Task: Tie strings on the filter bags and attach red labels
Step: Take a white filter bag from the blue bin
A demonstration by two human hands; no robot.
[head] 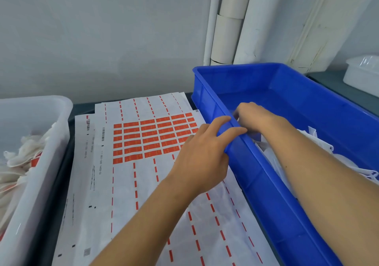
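A sheet of red labels (pixel 155 136) lies on a stack of white backing sheets (pixel 123 185) in the middle. My left hand (pixel 201 154) hovers over the sheet's right edge, its fairly straight fingers resting across the near rim of the blue bin (pixel 256 175). My right hand (pixel 254 118) reaches into that bin just behind the rim with its fingers curled downward; the rim hides the fingertips and anything between them. White filter bags (pixel 320 142) lie in the bin under my right forearm.
A translucent white bin (pixel 47 105) at the left holds white bags (pixel 22 152), some with red labels. White pipes (pixel 227 29) run up the wall behind the blue bin. A white lidded container (pixel 361 74) sits at the far right.
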